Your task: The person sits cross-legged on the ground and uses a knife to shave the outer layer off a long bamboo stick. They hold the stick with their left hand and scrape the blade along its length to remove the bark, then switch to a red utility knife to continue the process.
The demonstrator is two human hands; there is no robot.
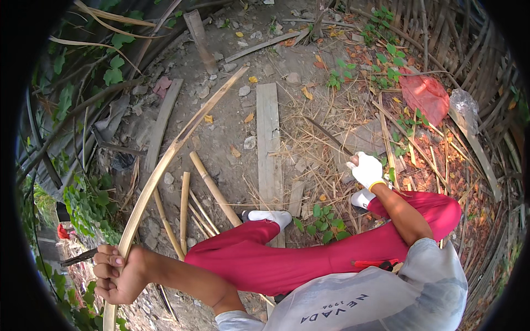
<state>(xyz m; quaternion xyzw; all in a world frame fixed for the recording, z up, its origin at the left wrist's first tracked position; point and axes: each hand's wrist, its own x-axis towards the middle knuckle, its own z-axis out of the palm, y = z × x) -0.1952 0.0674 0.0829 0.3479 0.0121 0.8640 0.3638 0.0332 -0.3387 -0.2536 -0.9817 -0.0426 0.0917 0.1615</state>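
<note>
My bare left hand (pixel 118 276) is closed round a long split bamboo strip (pixel 149 190) at the lower left. Gripped near its lower end, the strip slants up and to the right, with its far end above the ground near the middle. Part of it shows a darker split face. At the right, my right hand (pixel 367 170), in a white glove, is wrapped round the handle of a long, thin, dark-bladed knife (pixel 328 135). Its blade points up and left over dry shavings, apart from the strip. The handle is mostly hidden in the glove.
A grey plank (pixel 269 138) lies between my feet and the stony ground. Bamboo pieces (pixel 212 185) rest left of my legs. Dry shavings (pixel 309 149) are scattered ahead. A red plastic bag (pixel 425 96) lies at the far right, beside a stick fence (pixel 486 83).
</note>
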